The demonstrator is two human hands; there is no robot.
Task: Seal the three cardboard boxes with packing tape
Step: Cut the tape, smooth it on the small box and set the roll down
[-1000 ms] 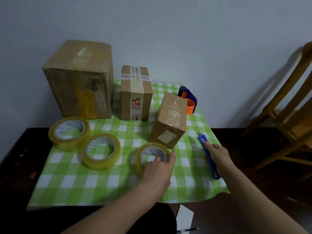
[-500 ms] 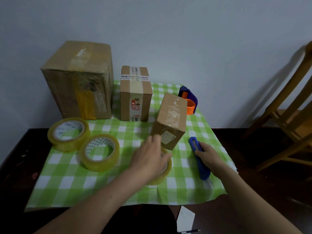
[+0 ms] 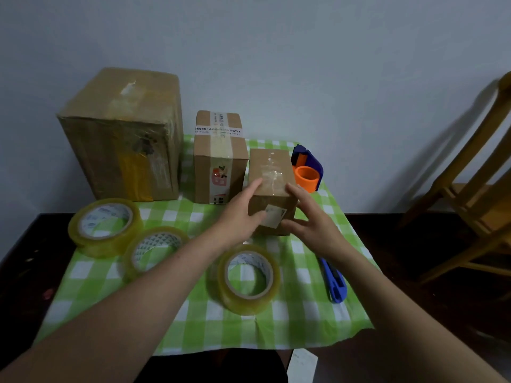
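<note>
Three cardboard boxes stand on a green checked cloth [image 3: 304, 316]: a large box [image 3: 124, 134] at the back left, a middle box [image 3: 219, 156] with printed tape, and a small box [image 3: 272, 172] with clear tape on top. My left hand [image 3: 239, 215] grips the small box's left and front side. From the right, my right hand [image 3: 311, 221] grips the same box. Three rolls of clear packing tape lie flat: one [image 3: 105, 226] at the left, one [image 3: 154, 250] beside it, one [image 3: 249, 277] under my wrists.
A blue utility knife [image 3: 334, 280] lies on the cloth right of my right forearm. A blue and orange tape dispenser [image 3: 307, 170] stands behind the small box. A wooden chair [image 3: 470, 194] is at the right, a paper slip [image 3: 301, 364] near the table's front edge.
My left hand let go of the near tape roll and my right hand left the blue knife. Both hands moved up onto the small box, which now sits squarer to me.
</note>
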